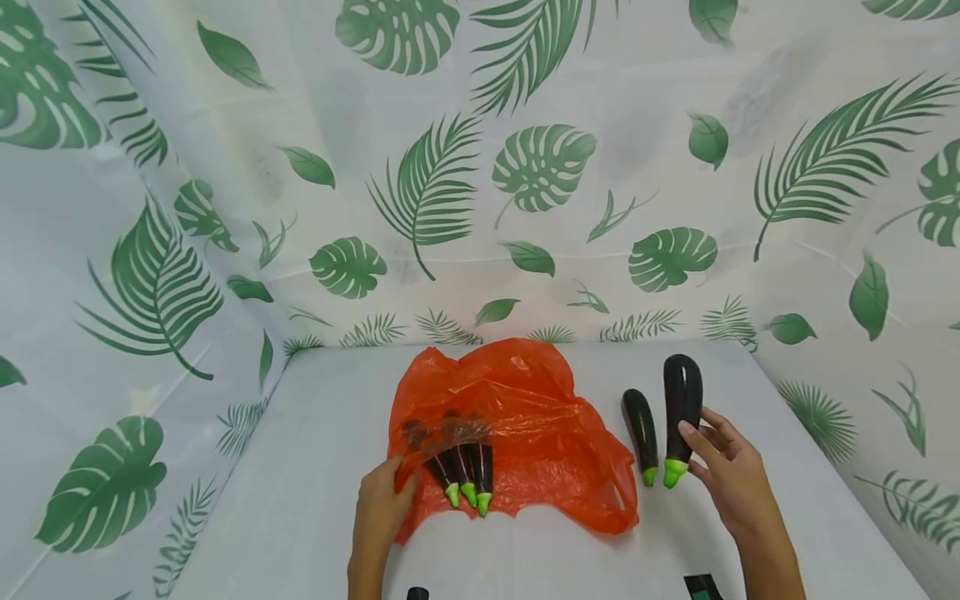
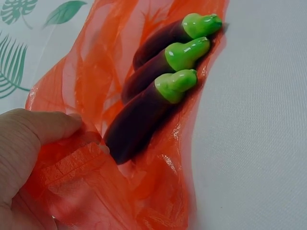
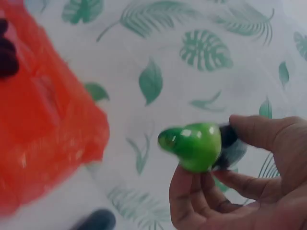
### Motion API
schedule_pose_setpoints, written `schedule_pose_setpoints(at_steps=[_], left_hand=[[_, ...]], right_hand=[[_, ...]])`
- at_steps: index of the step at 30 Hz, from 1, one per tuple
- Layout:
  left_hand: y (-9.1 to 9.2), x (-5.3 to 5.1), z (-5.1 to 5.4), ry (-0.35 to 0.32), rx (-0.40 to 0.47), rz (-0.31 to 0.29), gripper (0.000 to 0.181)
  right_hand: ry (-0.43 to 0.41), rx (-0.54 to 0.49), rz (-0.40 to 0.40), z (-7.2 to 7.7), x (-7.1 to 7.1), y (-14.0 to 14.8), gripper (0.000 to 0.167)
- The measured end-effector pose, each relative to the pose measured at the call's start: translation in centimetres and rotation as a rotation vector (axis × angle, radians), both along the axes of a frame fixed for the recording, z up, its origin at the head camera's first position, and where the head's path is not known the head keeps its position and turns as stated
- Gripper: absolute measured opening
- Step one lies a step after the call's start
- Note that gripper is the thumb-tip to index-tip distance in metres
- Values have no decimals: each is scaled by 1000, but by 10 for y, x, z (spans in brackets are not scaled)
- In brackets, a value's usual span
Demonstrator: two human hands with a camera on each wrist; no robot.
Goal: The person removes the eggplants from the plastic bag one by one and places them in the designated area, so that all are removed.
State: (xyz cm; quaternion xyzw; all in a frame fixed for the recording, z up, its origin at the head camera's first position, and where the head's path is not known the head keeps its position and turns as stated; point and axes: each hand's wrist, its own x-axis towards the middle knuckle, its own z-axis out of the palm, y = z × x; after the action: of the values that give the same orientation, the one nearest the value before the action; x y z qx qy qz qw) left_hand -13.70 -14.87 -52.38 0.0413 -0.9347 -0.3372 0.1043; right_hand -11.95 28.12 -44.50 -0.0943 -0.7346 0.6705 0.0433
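Note:
An orange-red plastic bag [image 1: 525, 467] lies spread on the table, with three dark eggplants [image 1: 483, 475] partly inside, their green stem ends toward the front edge. My left hand [image 1: 381, 504] pinches the bag's edge at its left side; in the left wrist view the thumb and fingers [image 2: 57, 125] hold the film beside the eggplants [image 2: 136, 122]. Raised at the right, my right hand [image 1: 731, 475] grips another eggplant [image 1: 682, 400], green end down. The right wrist view shows its green cap [image 3: 201, 146] between thumb and fingers. One more eggplant [image 1: 640, 429] lies right of the bag.
A white table [image 1: 300, 467] carries everything, with leaf-patterned sheeting [image 1: 540, 167] behind and at both sides. Near the front edge are a small black object [image 1: 417, 593] and a black-and-green object [image 1: 702, 587], both cut off by the head view's frame.

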Motion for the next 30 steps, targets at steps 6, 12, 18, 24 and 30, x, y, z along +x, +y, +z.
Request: schedule_pose_setpoints(at_steps=[6, 12, 18, 24, 30], left_hand=[[0, 0, -1, -9, 6, -5, 13], [-1, 0, -1, -1, 3, 0, 15], [-1, 0, -1, -1, -4, -3, 15], [0, 0, -2, -5, -3, -4, 14], [0, 0, -1, 11, -5, -8, 14]], right_hand=[[-174, 269, -74, -22, -12, 20, 81], [-194, 270, -90, -80, -39, 49, 86], [-250, 278, -97, -100, -52, 58, 94], [-299, 324, -111, -81, -49, 41, 84], [-345, 360, -119, -75, -53, 35, 76]])
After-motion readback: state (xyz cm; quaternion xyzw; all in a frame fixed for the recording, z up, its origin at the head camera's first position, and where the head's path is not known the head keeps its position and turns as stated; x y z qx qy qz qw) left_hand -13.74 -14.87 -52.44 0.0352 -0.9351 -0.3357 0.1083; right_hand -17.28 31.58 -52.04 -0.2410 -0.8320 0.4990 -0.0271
